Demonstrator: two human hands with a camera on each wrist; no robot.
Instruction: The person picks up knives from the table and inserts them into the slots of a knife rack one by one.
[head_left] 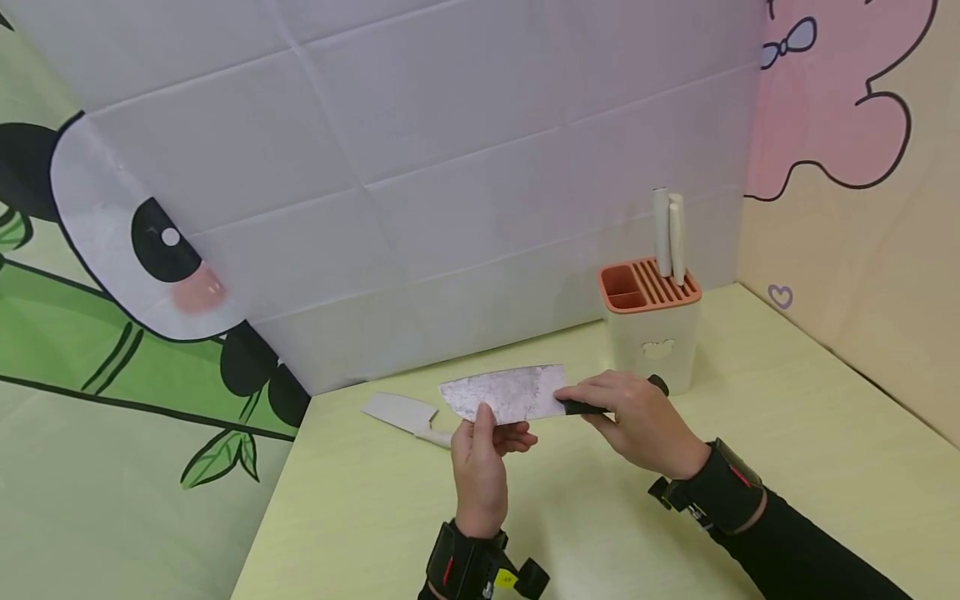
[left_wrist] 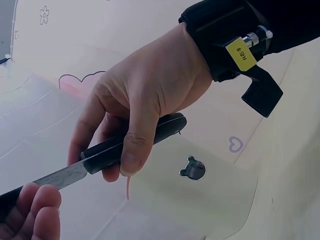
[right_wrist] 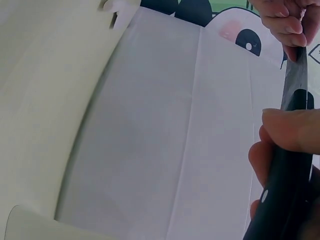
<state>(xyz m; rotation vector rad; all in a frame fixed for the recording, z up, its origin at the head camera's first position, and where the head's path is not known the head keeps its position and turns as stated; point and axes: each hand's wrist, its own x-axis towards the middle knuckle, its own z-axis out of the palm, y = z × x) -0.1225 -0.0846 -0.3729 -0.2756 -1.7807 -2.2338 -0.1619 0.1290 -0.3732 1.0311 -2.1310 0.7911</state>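
Plainly, the right hand (head_left: 637,417) and the left hand (head_left: 480,467) are holding a black-handled knife (head_left: 506,393) above the table (head_left: 360,517)

Head view: the right hand is grasping the black handle, while the left hand is pinching the broad, mottled blade, its thumb lying across the near face. The blade is pointing to the left, apart from the tabletop. A pale knife (head_left: 397,412) is lying on the table beyond the left hand, which is partly hiding its handle. Behind the right hand, a cream holder (head_left: 626,337) with an orange slotted top is standing near the wall (head_left: 450,225), pale handles (head_left: 662,233) rising from its slots.

Left wrist view: the right hand's fingers are wrapping around the handle, and the left fingertips (left_wrist: 47,197) are showing beside the blade. The holder's bear-shaped cutout (left_wrist: 195,170) is appearing below the handle.

Right wrist view: the right thumb (right_wrist: 295,130) is pressing on the handle, and the left hand is gripping the blade's far end.
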